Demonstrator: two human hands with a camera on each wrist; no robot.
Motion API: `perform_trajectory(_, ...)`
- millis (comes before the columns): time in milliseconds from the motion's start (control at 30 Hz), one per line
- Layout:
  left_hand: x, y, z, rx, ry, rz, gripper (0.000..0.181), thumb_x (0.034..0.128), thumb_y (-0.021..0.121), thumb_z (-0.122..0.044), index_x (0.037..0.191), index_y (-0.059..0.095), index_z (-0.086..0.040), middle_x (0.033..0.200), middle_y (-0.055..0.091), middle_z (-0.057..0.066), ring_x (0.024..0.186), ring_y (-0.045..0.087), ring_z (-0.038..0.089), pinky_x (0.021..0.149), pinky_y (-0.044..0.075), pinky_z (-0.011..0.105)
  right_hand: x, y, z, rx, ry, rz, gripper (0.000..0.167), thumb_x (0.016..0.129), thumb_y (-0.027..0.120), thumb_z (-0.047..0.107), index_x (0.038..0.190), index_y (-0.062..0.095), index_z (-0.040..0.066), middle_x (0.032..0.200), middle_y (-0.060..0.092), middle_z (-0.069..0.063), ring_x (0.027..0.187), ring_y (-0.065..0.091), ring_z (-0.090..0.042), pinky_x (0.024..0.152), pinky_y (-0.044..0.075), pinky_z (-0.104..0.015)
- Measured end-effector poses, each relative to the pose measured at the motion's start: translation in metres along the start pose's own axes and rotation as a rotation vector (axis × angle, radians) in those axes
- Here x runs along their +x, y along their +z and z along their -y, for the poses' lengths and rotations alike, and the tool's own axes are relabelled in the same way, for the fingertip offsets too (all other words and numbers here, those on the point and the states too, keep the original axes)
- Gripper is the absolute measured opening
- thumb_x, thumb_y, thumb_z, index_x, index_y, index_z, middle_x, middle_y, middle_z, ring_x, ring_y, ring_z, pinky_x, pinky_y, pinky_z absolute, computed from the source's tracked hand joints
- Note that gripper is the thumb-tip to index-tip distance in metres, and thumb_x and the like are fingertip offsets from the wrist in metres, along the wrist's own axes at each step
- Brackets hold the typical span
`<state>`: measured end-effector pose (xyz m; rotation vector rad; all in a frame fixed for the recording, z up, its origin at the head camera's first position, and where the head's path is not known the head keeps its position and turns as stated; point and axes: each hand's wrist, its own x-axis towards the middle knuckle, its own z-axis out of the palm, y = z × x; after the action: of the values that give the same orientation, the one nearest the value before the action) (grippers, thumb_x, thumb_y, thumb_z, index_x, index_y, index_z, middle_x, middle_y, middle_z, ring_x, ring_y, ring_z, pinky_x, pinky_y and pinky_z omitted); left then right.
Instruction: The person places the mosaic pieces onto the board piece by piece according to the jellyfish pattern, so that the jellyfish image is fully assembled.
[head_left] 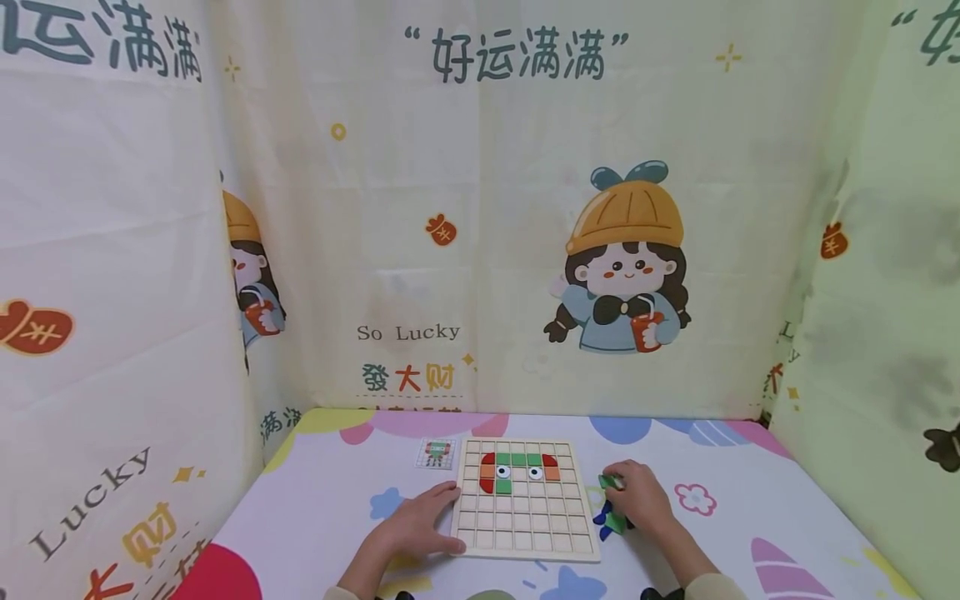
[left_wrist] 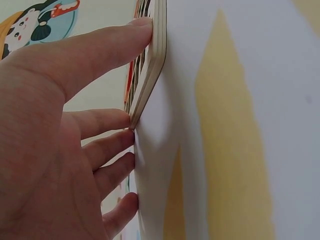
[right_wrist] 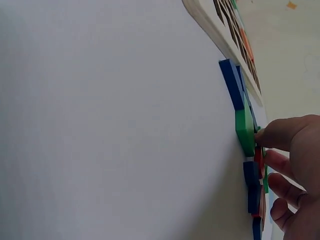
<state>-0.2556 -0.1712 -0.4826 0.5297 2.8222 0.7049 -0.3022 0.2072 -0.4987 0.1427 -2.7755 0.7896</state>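
A square wooden grid board (head_left: pixel 528 533) lies on the table, its upper cells holding red, green and orange blocks and two eye blocks. My left hand (head_left: pixel 420 523) is at the board's left side, the thumb on its near left edge and the fingers spread along the side; the left wrist view shows the thumb on the rim (left_wrist: pixel 159 45). To the board's right, my right hand (head_left: pixel 637 497) pinches a green block (head_left: pixel 609 481) above a loose heap. Blue blocks (right_wrist: pixel 231 82), another green block (right_wrist: pixel 244 130) and some red ones lie there, partly hidden by the fingers.
A small pattern card (head_left: pixel 437 453) with a gridded figure lies beyond the left hand, beside the board. The patterned tabletop (head_left: pixel 750 492) runs back to cream cloth walls (head_left: pixel 390 208) printed with cartoon figures and lettering at the back and sides.
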Motion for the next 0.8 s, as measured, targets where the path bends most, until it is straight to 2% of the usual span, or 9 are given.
perform_trajectory(233, 0.000, 0.001, -0.001, -0.014, -0.010, 0.002, 0.085, 0.0758, 0.076, -0.051, 0.145, 0.044, -0.013, 0.155, 0.037, 0.007, 0.141, 0.036, 0.037, 0.110, 0.034, 0.061, 0.000, -0.002, -0.003, 0.019, -0.009, 0.007, 0.018, 0.077, 0.073, 0.010, 0.095, 0.074, 0.011, 0.103, 0.070, -0.007, 0.093, 0.059, -0.023, 0.083, 0.051, -0.048)
perform_trajectory(500, -0.001, 0.000, -0.003, -0.011, -0.010, 0.008, 0.085, 0.0761, 0.075, -0.051, 0.145, 0.043, -0.013, 0.155, 0.037, 0.007, 0.141, 0.036, 0.037, 0.109, 0.034, 0.062, -0.002, -0.001, -0.005, 0.084, 0.019, 0.002, 0.016, 0.079, 0.075, 0.010, 0.094, 0.074, 0.012, 0.102, 0.070, -0.006, 0.083, 0.054, -0.016, 0.071, 0.047, -0.032)
perform_trajectory(667, 0.000, -0.001, -0.002, -0.009, -0.009, 0.007, 0.085, 0.0761, 0.075, -0.051, 0.145, 0.044, -0.013, 0.155, 0.037, 0.007, 0.141, 0.036, 0.037, 0.109, 0.034, 0.062, -0.002, 0.004, 0.006, 0.139, 0.028, -0.006, 0.014, 0.080, 0.074, 0.010, 0.093, 0.074, 0.014, 0.099, 0.070, -0.002, 0.079, 0.050, -0.014, 0.068, 0.042, -0.026)
perform_trajectory(800, 0.000, -0.001, -0.001, -0.015, -0.008, 0.005, 0.085, 0.0761, 0.075, -0.051, 0.145, 0.044, -0.013, 0.155, 0.037, 0.007, 0.141, 0.036, 0.037, 0.109, 0.034, 0.063, -0.001, 0.012, 0.020, 0.165, 0.023, 0.001, 0.013, 0.080, 0.075, 0.012, 0.092, 0.074, 0.017, 0.098, 0.070, 0.002, 0.082, 0.049, -0.014, 0.069, 0.040, -0.026)
